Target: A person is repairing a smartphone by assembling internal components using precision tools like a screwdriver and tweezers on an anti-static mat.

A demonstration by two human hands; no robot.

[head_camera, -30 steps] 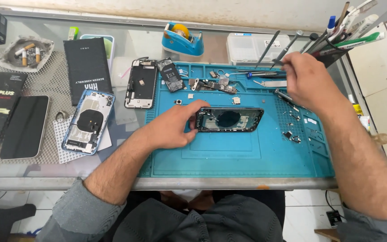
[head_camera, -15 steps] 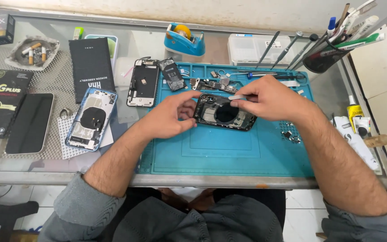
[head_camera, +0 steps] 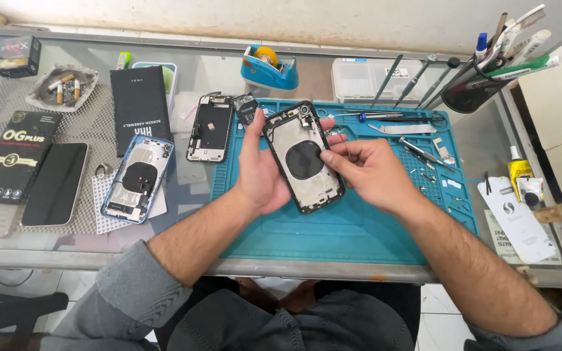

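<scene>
Far left on the surface lies a flat black package [head_camera: 12, 156], a dark phone screen [head_camera: 55, 184] beside it, a tall black box [head_camera: 140, 110] behind.

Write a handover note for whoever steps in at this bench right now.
Left hand: holds the black phone housing from its left edge, lifted over the blue mat.
Right hand: fingertips on the housing's right side, no tool in it.
Housing: open side up, tilted, round coil showing; looks stripped of its main parts.
Nearby: another opened phone frame at the mat's left edge, blue housing further left, tweezers and small parts on the mat's right.
Left: housing is still bare.
</scene>
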